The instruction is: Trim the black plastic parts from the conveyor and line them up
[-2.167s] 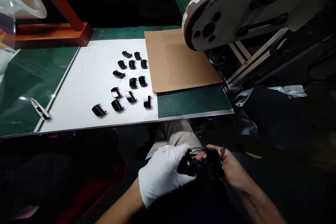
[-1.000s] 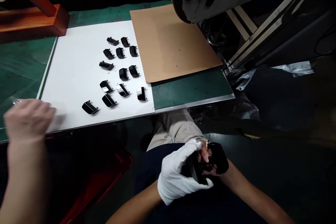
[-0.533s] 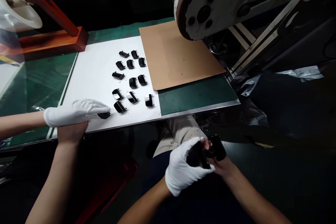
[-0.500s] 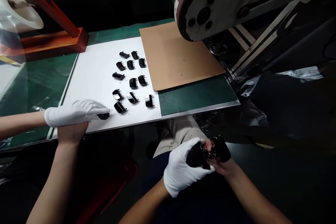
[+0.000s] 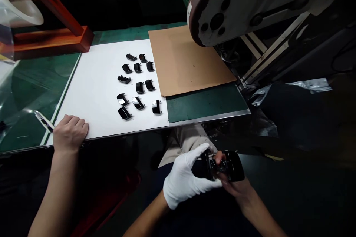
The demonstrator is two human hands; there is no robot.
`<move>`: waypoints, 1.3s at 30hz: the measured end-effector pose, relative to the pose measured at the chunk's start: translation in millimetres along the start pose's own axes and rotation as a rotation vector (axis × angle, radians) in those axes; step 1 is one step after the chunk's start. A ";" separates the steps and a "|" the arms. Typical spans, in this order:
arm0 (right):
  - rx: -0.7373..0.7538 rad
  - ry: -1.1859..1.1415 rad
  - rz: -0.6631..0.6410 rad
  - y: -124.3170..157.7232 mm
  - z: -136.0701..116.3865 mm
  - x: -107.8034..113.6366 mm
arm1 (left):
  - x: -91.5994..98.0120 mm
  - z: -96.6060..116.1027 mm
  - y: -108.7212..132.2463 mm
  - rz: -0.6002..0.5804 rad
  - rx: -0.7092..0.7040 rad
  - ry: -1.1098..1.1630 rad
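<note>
My left hand (image 5: 185, 177), in a white glove, curves thumb and fingers around the edges of a glossy black plastic part (image 5: 206, 164). Bare and close beside it, my right hand (image 5: 236, 189) grips another glossy black piece (image 5: 236, 166), its thumb lying over small prongs between the two. Whether these pieces are joined I cannot tell. Both hands are low, over my lap, in front of the table edge. Several similar black pronged parts (image 5: 138, 102) lie spread on a white sheet (image 5: 97, 77).
A co-worker's bare fist (image 5: 71, 131) rests on the sheet's near-left corner, beside a slim white-and-black tool (image 5: 43, 120). Brown cardboard (image 5: 191, 63) lies right of the sheet, beneath a machine arm (image 5: 219, 18). An orange-red stand (image 5: 47, 40) is at back left.
The co-worker's gloved hand and the black part under it have left the sheet. My left hand has shifted slightly left, its fingers wider around the part. My view has moved slightly.
</note>
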State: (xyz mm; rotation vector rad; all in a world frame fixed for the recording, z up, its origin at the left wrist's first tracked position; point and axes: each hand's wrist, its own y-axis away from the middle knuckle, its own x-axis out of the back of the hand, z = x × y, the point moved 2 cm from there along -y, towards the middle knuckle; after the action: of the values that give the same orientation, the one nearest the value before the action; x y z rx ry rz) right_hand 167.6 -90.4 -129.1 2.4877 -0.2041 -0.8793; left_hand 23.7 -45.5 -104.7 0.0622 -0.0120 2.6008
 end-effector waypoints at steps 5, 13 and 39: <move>-0.006 0.037 -0.003 1.6 -2.4 -1.0 | 4.4 1.8 -0.1 -0.041 0.043 -0.010; 0.047 0.011 0.074 7.5 -2.4 -7.0 | 7.8 20.4 -6.5 -0.101 0.151 -0.030; 0.160 0.136 0.105 22.9 -29.0 -14.7 | -1.4 16.6 5.3 0.231 -0.517 -0.582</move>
State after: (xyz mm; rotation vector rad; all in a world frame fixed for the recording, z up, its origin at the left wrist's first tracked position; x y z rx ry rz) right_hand 174.8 -94.4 -90.2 2.6455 -0.3674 -0.6719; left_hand 22.8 -51.1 -88.2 0.6535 -0.9371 2.6202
